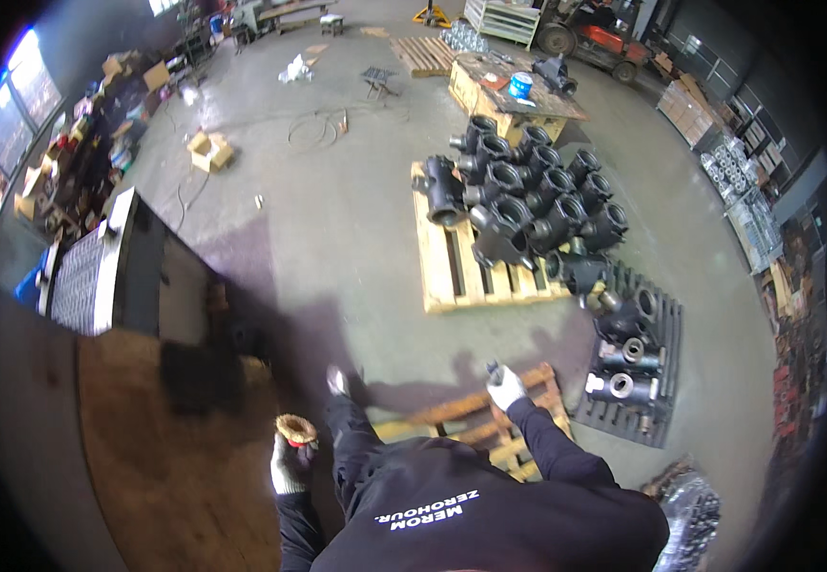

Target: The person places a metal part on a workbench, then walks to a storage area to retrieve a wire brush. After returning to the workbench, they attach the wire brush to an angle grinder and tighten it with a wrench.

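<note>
My left hand, in a white glove, is closed round a ring-shaped object with a rough tan rim, a dark hollow and some red underneath. It is held upright beside my left leg, near a brown work surface. My right hand, also gloved in white, reaches out over a wooden pallet. Its fingers are closed on a small dark piece, too small to name. Ahead of me, several black valve-like castings stand on a light wooden pallet.
More black castings lie on a dark slatted pallet at right. A dark cabinet stands to my left. A cardboard box and cables lie on the floor. Farther off are a wooden crate and a red forklift.
</note>
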The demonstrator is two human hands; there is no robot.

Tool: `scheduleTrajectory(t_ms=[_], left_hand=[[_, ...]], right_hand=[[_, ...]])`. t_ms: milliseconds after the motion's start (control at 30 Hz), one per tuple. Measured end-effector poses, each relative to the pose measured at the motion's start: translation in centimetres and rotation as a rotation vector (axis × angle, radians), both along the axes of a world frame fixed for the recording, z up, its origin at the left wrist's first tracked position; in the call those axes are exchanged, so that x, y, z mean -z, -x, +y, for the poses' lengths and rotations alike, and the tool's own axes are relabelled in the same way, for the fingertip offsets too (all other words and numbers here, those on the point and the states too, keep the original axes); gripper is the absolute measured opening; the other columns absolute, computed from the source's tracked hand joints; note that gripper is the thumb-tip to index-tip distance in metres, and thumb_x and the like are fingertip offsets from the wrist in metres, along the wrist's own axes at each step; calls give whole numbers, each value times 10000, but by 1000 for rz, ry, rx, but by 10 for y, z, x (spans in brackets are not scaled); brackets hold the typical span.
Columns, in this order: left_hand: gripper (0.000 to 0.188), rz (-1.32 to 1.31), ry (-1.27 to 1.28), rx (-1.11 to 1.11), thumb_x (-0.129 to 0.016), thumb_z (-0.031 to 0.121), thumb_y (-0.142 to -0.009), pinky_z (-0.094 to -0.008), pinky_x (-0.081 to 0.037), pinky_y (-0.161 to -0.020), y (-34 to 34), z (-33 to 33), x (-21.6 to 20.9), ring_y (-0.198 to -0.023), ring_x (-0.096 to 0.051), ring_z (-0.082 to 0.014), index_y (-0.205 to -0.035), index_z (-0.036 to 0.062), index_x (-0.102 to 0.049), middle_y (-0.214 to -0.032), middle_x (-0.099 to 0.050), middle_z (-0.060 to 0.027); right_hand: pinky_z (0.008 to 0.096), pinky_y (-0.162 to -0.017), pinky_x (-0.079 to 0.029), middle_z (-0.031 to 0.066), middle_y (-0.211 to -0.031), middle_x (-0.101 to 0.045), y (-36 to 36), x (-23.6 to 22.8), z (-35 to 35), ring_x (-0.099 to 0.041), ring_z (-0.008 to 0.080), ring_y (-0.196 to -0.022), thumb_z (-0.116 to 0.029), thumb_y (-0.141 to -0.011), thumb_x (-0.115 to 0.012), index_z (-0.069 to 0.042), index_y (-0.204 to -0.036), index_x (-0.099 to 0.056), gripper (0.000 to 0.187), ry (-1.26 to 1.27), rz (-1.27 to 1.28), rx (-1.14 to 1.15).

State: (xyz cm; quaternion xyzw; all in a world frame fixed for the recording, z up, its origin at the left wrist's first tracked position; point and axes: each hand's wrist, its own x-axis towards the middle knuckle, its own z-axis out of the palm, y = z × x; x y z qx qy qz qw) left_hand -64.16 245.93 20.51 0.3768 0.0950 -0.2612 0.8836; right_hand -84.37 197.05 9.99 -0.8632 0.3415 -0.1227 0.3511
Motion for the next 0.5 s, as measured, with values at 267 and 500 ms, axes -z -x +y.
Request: scheduleTrajectory(t_ms=[267, 500], left_hand=[[419, -1203, -1049, 502, -549, 299, -1020, -402, -494, -994, -377, -150, -10, -1132, -616, -257, -1345, 35, -547, -1283, -619, -103], [467, -44, -245, 584, -631, 264, -971, -373, -512, -929, -566, -357, -28, -1075, -618, -232, -1340, 1, -515, -1194, -623, -121]], right_hand=[[341, -777, -531, 123, -779, -670, -162, 126, -1, -710, 220, -884, -72, -736, -661, -41, -818, -592, 112, -99, 589, 564], [437, -707, -539, 149, -782, -628, -284, 112, -78, -646, 306, -722, -2, -766, -606, -65, -869, -561, 129, -511, 371, 879]])
